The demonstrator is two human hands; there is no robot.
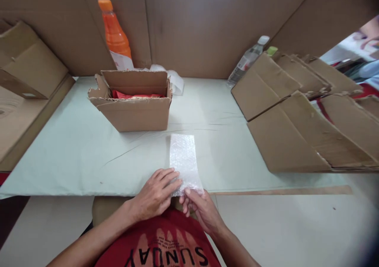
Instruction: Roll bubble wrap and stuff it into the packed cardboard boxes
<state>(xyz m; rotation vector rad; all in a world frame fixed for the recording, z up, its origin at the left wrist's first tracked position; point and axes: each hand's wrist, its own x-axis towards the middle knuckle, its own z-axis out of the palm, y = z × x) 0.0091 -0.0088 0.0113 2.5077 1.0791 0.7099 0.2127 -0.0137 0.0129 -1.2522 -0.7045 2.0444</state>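
A strip of clear bubble wrap [183, 158] lies flat on the pale green table cover [74, 152], running away from me. My left hand [156, 194] rests palm down on its near left corner, fingers spread. My right hand [199, 208] pinches the near edge of the strip between thumb and fingers. An open cardboard box [133, 113] with something red inside stands just beyond, to the left of the strip.
An orange bottle [116, 36] stands behind the box, with white wrap [176, 79] beside it. A clear water bottle [247, 60] leans at the back right. Several flattened cardboard boxes [296, 133] are stacked on the right. Another cardboard box [28, 66] sits at far left.
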